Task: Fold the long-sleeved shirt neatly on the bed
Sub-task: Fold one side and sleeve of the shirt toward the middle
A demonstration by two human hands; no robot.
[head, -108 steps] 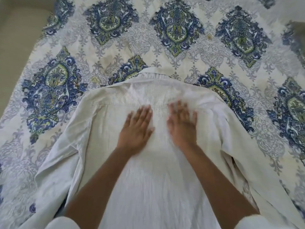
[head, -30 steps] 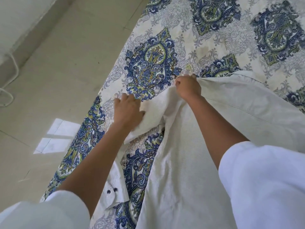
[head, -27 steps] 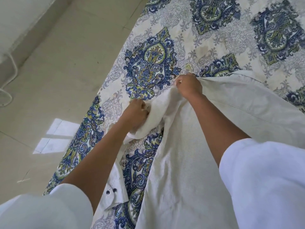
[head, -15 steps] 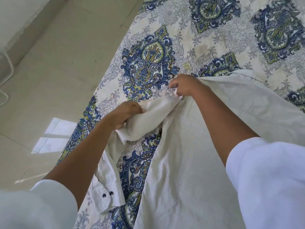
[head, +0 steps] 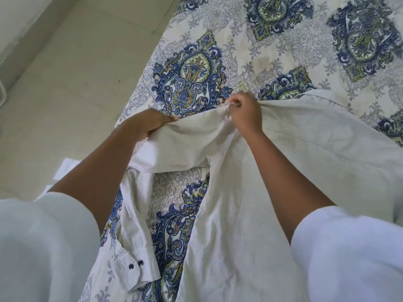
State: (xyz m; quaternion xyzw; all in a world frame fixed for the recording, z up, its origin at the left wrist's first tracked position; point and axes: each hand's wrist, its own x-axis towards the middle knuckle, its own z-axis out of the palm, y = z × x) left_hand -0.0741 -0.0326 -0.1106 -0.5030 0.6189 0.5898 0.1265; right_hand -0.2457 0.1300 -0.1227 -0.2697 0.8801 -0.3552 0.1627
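Since half a second ago, the left hand [head: 146, 125] has moved farther and leftward, drawing the sleeve [head: 181, 147] out taut from the shoulder.

Item: long-sleeved shirt [head: 239, 214], pale, one. It lies spread on the bed [head: 196, 68], near and right of centre, with its left shoulder raised off the cover.

Hands, two. The left hand's fingers [head: 162, 119] are curled round the upper sleeve. The right hand [head: 245, 112] has its fingers clamped in a pinch on the shoulder seam, probably as an anchor, so the sleeve is stretched straight before it is folded across the back.

Sleeves in view, one. Its lower length hangs slack towards the near left.

Cuff [head: 130, 271], one, resting on the bed near the left edge. Buttons [head: 135, 264] on it, two, dark.

Floor [head: 65, 94], pale tiles, left of the bed.

Folds completed: none evident.
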